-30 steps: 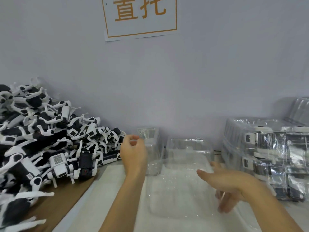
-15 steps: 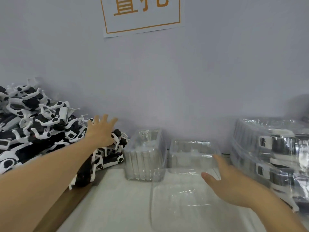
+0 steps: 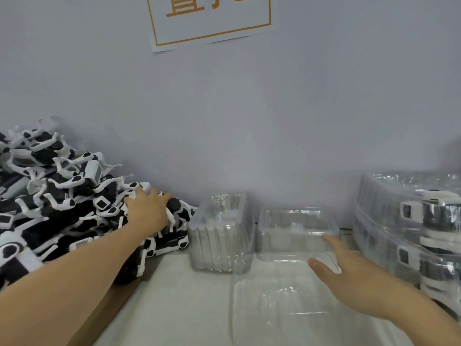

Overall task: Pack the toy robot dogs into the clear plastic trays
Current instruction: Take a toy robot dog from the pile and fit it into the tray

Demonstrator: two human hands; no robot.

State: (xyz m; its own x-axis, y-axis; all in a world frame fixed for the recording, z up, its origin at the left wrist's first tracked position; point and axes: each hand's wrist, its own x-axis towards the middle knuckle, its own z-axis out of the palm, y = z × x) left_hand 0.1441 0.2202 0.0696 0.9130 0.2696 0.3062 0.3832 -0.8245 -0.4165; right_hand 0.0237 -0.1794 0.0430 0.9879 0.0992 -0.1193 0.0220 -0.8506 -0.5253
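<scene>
A big heap of black-and-white toy robot dogs (image 3: 57,196) fills the left side against the wall. My left hand (image 3: 148,211) lies on the heap's right end, fingers spread over the dogs and touching them; I see no dog lifted. An empty clear plastic tray (image 3: 274,308) lies flat on the white sheet in front of me. My right hand (image 3: 349,278) is over the tray's right part, fingers straight and holding nothing.
Two stacks of empty clear trays (image 3: 219,236) (image 3: 294,228) stand at the wall behind the flat tray. Packed trays with dogs (image 3: 411,221) are piled at the right. Brown table surface (image 3: 109,303) shows left of the white sheet. A paper sign (image 3: 212,18) hangs above.
My left hand has swung left from the stacked trays and come down onto the dog heap. My right hand stayed over the flat tray, shifting slightly.
</scene>
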